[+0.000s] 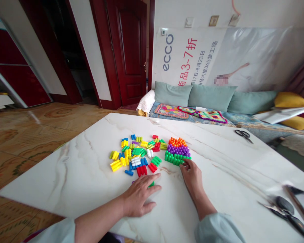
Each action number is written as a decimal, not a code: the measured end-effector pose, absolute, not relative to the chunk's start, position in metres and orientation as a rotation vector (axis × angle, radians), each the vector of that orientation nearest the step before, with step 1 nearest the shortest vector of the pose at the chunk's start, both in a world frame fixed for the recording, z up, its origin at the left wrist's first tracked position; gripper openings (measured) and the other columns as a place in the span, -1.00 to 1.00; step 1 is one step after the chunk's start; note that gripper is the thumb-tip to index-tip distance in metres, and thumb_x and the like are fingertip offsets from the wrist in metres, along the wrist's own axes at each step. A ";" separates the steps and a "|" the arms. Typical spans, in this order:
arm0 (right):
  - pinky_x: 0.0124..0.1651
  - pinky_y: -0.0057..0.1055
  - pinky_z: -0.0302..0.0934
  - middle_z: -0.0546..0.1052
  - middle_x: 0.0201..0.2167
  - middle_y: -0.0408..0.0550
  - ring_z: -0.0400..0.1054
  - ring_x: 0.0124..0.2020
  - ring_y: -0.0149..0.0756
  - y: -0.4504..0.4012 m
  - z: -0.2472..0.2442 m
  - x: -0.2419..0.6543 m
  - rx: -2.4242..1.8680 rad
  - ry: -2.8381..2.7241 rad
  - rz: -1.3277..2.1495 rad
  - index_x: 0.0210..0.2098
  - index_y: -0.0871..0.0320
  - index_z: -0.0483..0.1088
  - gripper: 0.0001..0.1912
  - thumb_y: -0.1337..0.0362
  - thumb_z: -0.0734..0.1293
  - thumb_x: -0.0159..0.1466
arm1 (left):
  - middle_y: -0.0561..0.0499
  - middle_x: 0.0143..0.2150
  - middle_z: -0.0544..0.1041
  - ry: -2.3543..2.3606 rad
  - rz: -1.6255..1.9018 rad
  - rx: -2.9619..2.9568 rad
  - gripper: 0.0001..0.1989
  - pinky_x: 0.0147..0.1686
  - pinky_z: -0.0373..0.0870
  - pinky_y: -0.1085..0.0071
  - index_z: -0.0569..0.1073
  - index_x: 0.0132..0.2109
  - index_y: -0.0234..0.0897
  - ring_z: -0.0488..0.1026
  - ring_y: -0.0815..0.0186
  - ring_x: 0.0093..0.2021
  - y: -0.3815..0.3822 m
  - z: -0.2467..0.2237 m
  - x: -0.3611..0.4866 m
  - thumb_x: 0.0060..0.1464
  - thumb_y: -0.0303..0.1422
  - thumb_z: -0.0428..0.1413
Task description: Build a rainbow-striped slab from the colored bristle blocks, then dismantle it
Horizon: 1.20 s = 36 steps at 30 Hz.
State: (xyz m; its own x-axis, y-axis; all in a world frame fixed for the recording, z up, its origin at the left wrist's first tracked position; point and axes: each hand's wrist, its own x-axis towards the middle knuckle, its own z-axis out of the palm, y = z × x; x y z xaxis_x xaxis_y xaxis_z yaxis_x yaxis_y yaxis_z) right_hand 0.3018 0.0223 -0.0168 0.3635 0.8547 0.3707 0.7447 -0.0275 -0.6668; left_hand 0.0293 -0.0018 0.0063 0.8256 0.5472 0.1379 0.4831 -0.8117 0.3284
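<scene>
Rounded plastic building pegs, joined in small strips, lie on the white marble-look table (pixel 86 189). To the right they stand packed in a block of colour bands: orange pegs (pixel 177 141), purple pegs (pixel 178 150) and green pegs (pixel 176 158). My right hand (pixel 192 173) has its thumb and fingers closed on the near right corner of the green band. My left hand (pixel 141 195) rests with fingers spread at the near edge of the loose pile, partly covering a green piece (pixel 151 184). Loose strips there include yellow pieces (pixel 116 165), red pieces (pixel 142 170) and white pieces (pixel 136 161).
Black-handled scissors (pixel 244 135) lie at the table's far right. Nearer on the right are another pair of scissors (pixel 285 212) and a dark-edged flat device (pixel 300 202). Beyond the table stands a sofa with green cushions (pixel 210 98).
</scene>
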 end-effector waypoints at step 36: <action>-0.40 -0.45 0.08 0.57 -0.45 -0.16 0.40 -0.44 -0.30 0.016 -0.015 0.287 -1.812 -1.712 0.179 -0.45 0.02 0.49 -0.74 0.26 0.17 0.19 | -0.12 0.06 0.33 1.939 0.227 2.396 -0.52 0.07 0.27 0.14 0.39 0.12 -0.07 0.24 0.00 0.12 0.111 0.039 0.031 0.00 -0.23 0.13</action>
State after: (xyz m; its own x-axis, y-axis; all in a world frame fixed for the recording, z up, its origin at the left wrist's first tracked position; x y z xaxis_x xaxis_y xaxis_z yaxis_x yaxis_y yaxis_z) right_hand 0.2872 0.0163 -0.0146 0.1457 0.9371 0.3170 0.8515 0.0443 -0.5225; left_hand 0.0312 0.1113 0.0395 0.2025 0.9759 0.0815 0.9684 -0.2119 0.1317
